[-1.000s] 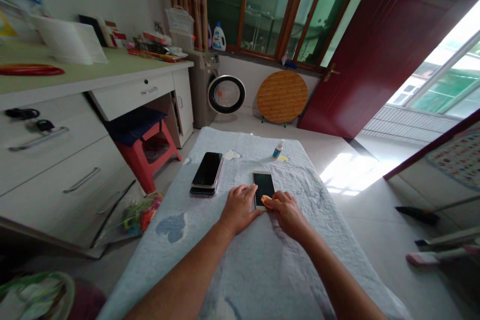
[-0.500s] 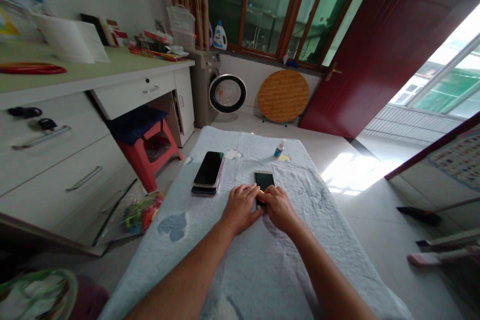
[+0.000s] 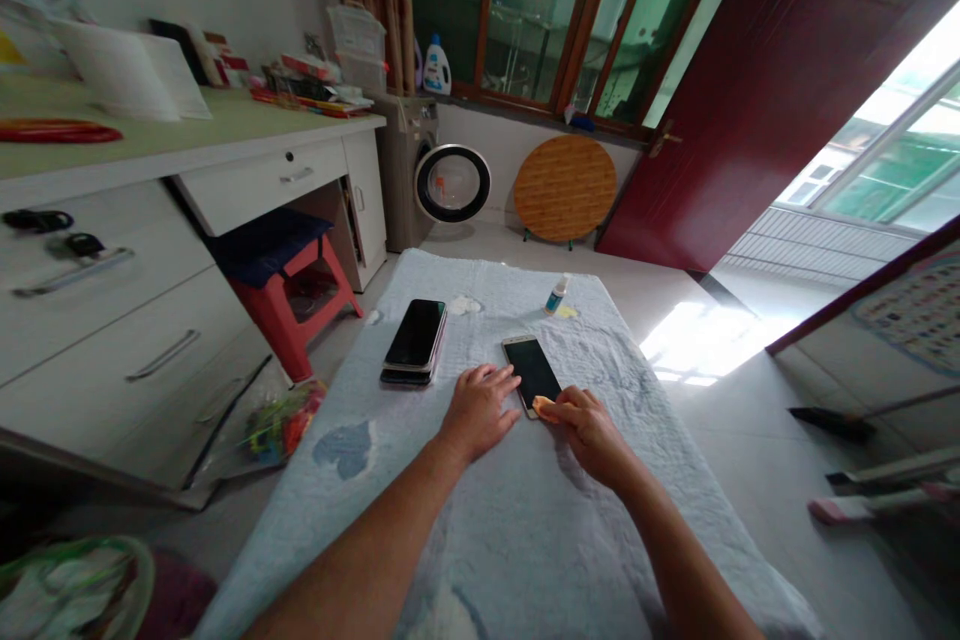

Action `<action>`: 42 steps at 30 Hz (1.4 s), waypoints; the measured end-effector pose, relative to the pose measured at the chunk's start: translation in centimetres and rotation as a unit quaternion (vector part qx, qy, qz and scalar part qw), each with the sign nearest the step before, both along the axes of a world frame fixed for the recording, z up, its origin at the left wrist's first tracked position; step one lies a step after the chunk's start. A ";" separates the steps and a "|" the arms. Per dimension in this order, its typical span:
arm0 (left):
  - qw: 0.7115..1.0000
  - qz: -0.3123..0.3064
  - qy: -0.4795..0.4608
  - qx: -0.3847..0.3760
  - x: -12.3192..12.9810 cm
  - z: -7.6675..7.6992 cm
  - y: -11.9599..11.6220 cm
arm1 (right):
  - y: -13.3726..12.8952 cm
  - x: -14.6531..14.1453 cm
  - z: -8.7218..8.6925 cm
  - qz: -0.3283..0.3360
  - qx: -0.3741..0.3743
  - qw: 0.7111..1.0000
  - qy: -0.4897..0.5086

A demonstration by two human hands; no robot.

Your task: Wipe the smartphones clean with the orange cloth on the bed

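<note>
Centrally, a smartphone [image 3: 529, 363] with a light frame lies screen up on the pale blue cloth-covered surface [image 3: 517, 540], set aslant, its far end toward the left and its near end toward the right. The left hand [image 3: 478, 410] rests beside it, palm down: the fingertips meet the phone's left edge, and the thumb stands apart from the other fingers, near the lower left corner. The right hand [image 3: 594, 432] has its fingers clamped on a small orange cloth [image 3: 546, 408], which is pressed to the near end of the phone at the lower right. To the left, well apart from both hands, lies a stack of smartphones [image 3: 415, 335], the uppermost with its dark screen facing up and the lower one jutting out at the near end. Beyond the phone and to its right, a small white spray bottle [image 3: 556, 296] with a blue label stands upright near the far edge of the surface
</note>
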State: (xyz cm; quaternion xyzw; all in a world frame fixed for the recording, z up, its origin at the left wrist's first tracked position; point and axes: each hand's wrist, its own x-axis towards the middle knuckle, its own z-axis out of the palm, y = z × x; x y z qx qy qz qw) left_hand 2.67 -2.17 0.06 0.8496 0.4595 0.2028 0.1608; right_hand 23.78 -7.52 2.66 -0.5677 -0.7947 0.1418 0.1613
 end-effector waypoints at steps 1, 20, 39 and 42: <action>1.000 0.000 -0.002 0.001 0.0 0.0 0.0 | 0.0 0.5 -0.1 -0.005 0.004 1.000 0.002; 0.999 0.021 -0.028 0.024 0.1 -1.0 0.4 | 0.4 -1.6 -1.2 -0.093 0.053 0.994 -0.018; 1.000 0.016 -0.021 0.009 0.0 -0.5 0.1 | 0.2 -0.3 -1.2 -0.055 0.054 0.997 -0.025; 1.000 0.017 -0.019 0.005 0.0 -0.5 0.1 | 1.9 -0.3 -1.4 -0.059 0.061 0.996 -0.042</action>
